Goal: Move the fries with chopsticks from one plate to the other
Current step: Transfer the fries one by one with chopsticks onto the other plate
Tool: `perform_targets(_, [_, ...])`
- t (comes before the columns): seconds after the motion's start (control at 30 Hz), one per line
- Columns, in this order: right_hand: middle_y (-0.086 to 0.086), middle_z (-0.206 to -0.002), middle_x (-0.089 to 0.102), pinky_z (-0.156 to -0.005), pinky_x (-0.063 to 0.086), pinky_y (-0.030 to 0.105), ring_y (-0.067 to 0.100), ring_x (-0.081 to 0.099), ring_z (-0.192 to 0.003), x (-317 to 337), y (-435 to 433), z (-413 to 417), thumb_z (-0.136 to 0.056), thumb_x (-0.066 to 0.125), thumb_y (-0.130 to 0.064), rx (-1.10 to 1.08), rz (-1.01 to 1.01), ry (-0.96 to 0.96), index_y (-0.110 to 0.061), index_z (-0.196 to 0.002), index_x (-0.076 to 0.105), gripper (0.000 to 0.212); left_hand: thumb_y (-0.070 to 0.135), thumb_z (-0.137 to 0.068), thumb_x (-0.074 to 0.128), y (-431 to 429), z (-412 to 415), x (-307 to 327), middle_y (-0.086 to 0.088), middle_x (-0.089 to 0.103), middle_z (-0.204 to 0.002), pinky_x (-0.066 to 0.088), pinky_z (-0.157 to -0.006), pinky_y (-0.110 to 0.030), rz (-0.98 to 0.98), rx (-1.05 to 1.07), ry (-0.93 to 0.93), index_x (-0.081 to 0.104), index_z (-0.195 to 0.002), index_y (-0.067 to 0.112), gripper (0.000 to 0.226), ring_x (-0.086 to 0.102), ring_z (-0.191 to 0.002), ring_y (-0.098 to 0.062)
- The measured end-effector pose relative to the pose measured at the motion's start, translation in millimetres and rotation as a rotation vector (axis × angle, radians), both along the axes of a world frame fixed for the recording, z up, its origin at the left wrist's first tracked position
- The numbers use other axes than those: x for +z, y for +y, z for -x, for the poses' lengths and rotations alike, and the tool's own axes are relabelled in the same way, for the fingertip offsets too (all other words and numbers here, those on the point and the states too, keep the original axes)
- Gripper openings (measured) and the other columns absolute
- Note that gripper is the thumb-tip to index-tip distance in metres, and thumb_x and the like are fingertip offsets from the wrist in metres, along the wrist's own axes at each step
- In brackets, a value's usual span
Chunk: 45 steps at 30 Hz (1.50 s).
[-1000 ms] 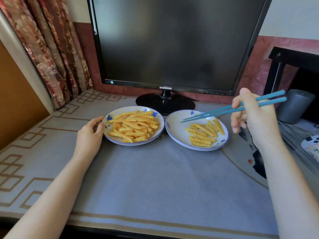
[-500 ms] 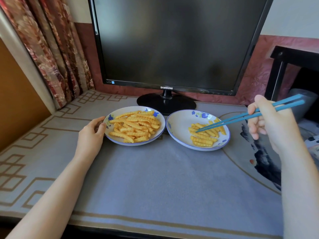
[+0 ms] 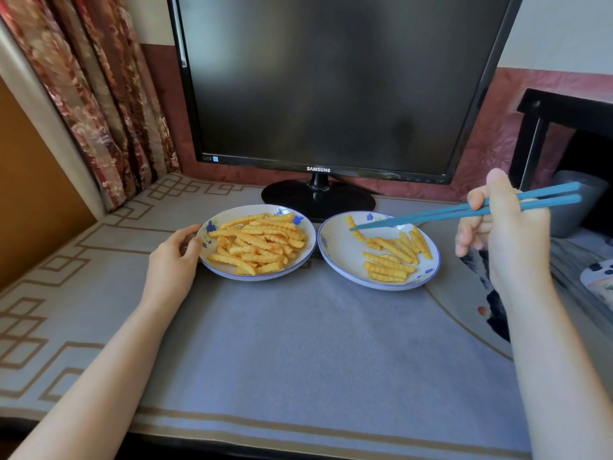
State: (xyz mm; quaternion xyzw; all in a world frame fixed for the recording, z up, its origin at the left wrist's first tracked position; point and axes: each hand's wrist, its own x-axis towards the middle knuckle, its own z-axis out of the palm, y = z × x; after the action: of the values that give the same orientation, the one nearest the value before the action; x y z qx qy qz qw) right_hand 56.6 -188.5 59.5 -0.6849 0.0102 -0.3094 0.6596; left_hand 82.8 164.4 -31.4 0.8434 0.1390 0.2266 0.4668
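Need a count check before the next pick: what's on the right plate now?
The right plate holds roughly a dozen crinkle fries, mostly toward its right side. The chopsticks tips hover over its far left part. Any fries buried under others cannot be seen.

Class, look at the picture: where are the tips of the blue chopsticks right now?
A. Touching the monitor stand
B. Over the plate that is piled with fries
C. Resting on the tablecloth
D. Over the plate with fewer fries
D. The right hand holds the blue chopsticks, and their tips sit above the back left of the plate with fewer fries, next to a fry.
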Motion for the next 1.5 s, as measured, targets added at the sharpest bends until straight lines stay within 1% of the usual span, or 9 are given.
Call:
perform_targets(0.17, [-0.004, -0.041, 0.045, -0.039, 0.023, 0.023, 0.018, 0.043, -0.029, -1, 26, 6, -0.102, 0.041, -0.03, 0.084, -0.121, -0.036, -0.014, -0.064, 0.044, 0.041, 0.021, -0.097, 0.043, 0, -1, 0, -0.005, 0.063, -0.12, 0.034, -0.084, -0.022, 0.001, -0.003, 0.003, 0.058, -0.127, 0.017, 0.033, 0.05, -0.099, -0.009])
perform_targets(0.27, [-0.005, -0.041, 0.046, -0.044, 0.023, 0.03, 0.02, 0.041, -0.03, -6, 43, 9, -0.102, 0.04, -0.028, 0.183, -0.141, -0.043, -0.014, -0.063, 0.043, 0.042, 0.021, -0.097, 0.043, 0, 0, 0, -0.006, 0.063, -0.12, 0.034, -0.084, -0.022, -0.004, -0.001, 0.001, 0.058, -0.127, 0.016, 0.034, 0.05, -0.101, -0.009])
perform_targets(0.43, [0.003, -0.036, 0.04, -0.04, 0.032, 0.023, 0.02, 0.04, -0.028, -15, 63, 13, -0.102, 0.04, -0.028, 0.258, -0.11, 0.001, -0.012, -0.062, 0.045, 0.044, 0.02, -0.097, 0.044, 0, -1, 0, -0.006, 0.063, -0.119, 0.033, -0.085, -0.022, -0.006, -0.001, -0.007, 0.059, -0.125, 0.016, 0.033, 0.049, -0.101, -0.009])
perform_targets(0.57, [0.013, -0.043, 0.04, -0.047, 0.034, 0.046, 0.019, 0.043, -0.03, -22, 70, 14, -0.102, 0.042, -0.029, 0.294, -0.036, 0.016, -0.014, -0.062, 0.047, 0.043, 0.021, -0.097, 0.044, 1, -1, 0, -0.006, 0.063, -0.119, 0.034, -0.084, -0.022, -0.013, 0.001, -0.005, 0.059, -0.126, 0.015, 0.033, 0.049, -0.101, -0.01])
perform_targets(0.73, [0.014, -0.039, 0.041, -0.048, 0.035, 0.059, 0.023, 0.041, -0.032, -25, 72, 13, -0.101, 0.043, -0.034, 0.369, 0.002, 0.032, -0.023, -0.058, 0.053, 0.045, 0.021, -0.097, 0.044, 1, 0, 0, -0.006, 0.063, -0.12, 0.034, -0.084, -0.022, -0.015, 0.003, -0.006, 0.058, -0.126, 0.015, 0.033, 0.048, -0.1, -0.008])
perform_targets(0.9, [0.013, -0.037, 0.042, -0.043, 0.028, 0.033, 0.021, 0.041, -0.032, -24, 66, 14, -0.102, 0.04, -0.028, 0.342, 0.048, 0.004, -0.013, -0.065, 0.052, 0.043, 0.021, -0.097, 0.043, 1, 0, 0, -0.005, 0.063, -0.121, 0.034, -0.084, -0.023, -0.025, -0.001, -0.005, 0.058, -0.127, 0.016, 0.033, 0.047, -0.098, -0.008])
perform_targets(1.07, [0.018, -0.039, 0.039, -0.039, 0.029, 0.018, 0.02, 0.04, -0.029, -19, 59, 15, -0.103, 0.038, -0.026, 0.316, 0.01, -0.021, -0.008, -0.066, 0.048, 0.042, 0.021, -0.097, 0.043, 1, -1, -1, -0.005, 0.063, -0.119, 0.033, -0.084, -0.022, -0.023, 0.0, -0.005, 0.058, -0.126, 0.016, 0.033, 0.048, -0.098, -0.008])
perform_targets(1.37, [0.004, -0.036, 0.042, -0.043, 0.025, 0.029, 0.023, 0.039, -0.031, -6, 37, 11, -0.103, 0.039, -0.029, 0.213, -0.042, -0.076, -0.013, -0.065, 0.048, 0.042, 0.02, -0.096, 0.044, 2, -2, -2, -0.005, 0.063, -0.12, 0.033, -0.085, -0.021, -0.006, -0.001, -0.006, 0.058, -0.126, 0.015, 0.034, 0.051, -0.101, -0.01])
perform_targets(1.5, [0.006, -0.034, 0.042, -0.036, 0.025, 0.019, 0.018, 0.039, -0.028, -1, 17, 5, -0.104, 0.037, -0.026, 0.107, 0.014, -0.09, -0.011, -0.068, 0.048, 0.04, 0.02, -0.096, 0.044, 2, -2, -2, -0.006, 0.063, -0.12, 0.034, -0.086, -0.022, -0.002, -0.002, -0.005, 0.058, -0.126, 0.016, 0.034, 0.053, -0.112, -0.016])
